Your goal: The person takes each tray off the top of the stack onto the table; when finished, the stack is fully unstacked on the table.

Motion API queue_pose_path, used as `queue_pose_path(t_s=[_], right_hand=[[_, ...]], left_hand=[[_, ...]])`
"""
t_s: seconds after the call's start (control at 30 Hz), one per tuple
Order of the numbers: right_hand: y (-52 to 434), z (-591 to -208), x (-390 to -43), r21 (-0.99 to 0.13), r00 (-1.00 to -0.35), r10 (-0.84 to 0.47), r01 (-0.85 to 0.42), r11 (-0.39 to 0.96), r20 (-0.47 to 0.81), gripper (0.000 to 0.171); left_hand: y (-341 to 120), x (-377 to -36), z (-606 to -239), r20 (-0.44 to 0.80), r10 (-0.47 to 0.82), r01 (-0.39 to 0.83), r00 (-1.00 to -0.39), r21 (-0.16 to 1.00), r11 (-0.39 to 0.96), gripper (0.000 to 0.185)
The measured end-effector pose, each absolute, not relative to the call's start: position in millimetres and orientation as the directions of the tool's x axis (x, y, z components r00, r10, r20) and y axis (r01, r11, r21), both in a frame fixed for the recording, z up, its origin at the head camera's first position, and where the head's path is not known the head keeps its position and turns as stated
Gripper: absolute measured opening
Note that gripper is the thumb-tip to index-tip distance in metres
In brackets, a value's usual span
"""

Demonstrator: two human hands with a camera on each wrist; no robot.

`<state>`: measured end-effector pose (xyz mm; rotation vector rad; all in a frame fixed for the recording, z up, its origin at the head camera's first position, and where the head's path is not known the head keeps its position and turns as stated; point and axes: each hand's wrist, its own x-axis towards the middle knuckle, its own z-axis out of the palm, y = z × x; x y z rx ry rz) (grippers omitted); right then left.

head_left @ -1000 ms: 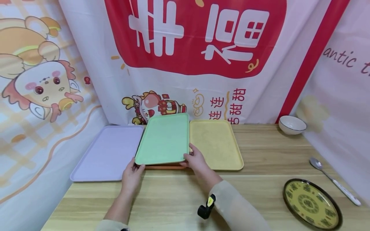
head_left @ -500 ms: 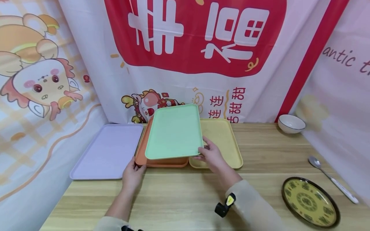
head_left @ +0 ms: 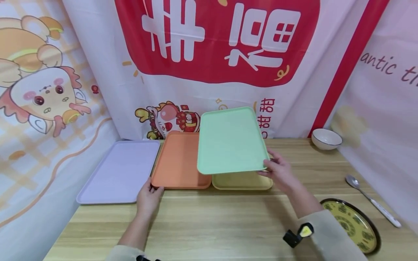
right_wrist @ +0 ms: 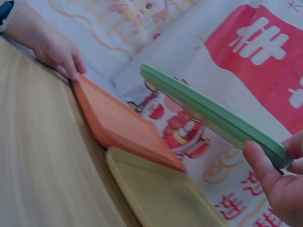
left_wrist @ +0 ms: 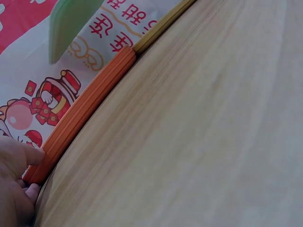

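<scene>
My right hand (head_left: pixel 281 173) grips the front right corner of a light green rectangular tray (head_left: pixel 232 141), which hangs tilted in the air over the yellow tray (head_left: pixel 241 182). In the right wrist view, fingers and thumb pinch the green tray's (right_wrist: pixel 213 113) edge. An orange tray (head_left: pixel 177 163) lies on the table, touching or nearly touching the yellow one. My left hand (head_left: pixel 149 198) holds the orange tray's front left corner. The left wrist view shows that tray's ridged orange side (left_wrist: pixel 85 113) with the thumb against its end. The green tray hides much of the yellow one.
A lavender tray (head_left: pixel 121 172) lies left of the orange one. On the right are a white bowl (head_left: pixel 326 139), a spoon (head_left: pixel 372 201) and a patterned oval plate (head_left: pixel 356 228), partly covered by my right sleeve. Printed cloth (head_left: pixel 294 108) hangs behind the wooden table (head_left: pixel 209 224).
My right hand has lifted the green tray off the orange tray and carried it right, over the yellow tray. The orange tray is now uncovered for the most part. My left hand stays at the corner.
</scene>
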<state>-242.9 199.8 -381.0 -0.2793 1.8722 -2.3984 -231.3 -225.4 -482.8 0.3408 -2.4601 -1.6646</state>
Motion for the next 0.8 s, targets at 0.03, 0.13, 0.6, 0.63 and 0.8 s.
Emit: queue_pose_path(t_s=[0.03, 0.13, 0.6, 0.63, 0.8], right_hand=[[208.9, -379.3, -240.7, -0.961, -0.975, -0.189, -0.061, -0.268, 0.115, 0.044], [236.6, -374.4, -233.9, -0.943, -0.967, -0.196, -0.096, -0.318, 0.164, 0.042], [365.5, -377.2, -219.8, -0.928, -0.966, -0.193, -0.095, -0.361, 0.174, 0.046], [373.5, -377.9, -219.7, -0.932, -0.966, -0.198, -0.090, -0.352, 0.168, 0.047], [410.3, -381.4, -220.8, -0.959, -0.969, -0.218, -0.052, -0.277, 0.116, 0.050]], left_hand=[[-225.6, -231.2, -482.8, -0.003, -0.271, -0.104, -0.962, 0.927, 0.360, 0.070], [-226.7, -230.9, -482.9, -0.001, -0.271, -0.103, -0.963, 0.927, 0.361, 0.070], [-228.9, -228.2, -483.5, -0.019, -0.267, -0.119, -0.963, 0.925, 0.360, 0.070], [-228.8, -228.0, -483.4, -0.021, -0.267, -0.120, -0.963, 0.926, 0.358, 0.070], [-228.2, -227.8, -482.4, -0.028, -0.262, -0.123, -0.965, 0.927, 0.353, 0.070]])
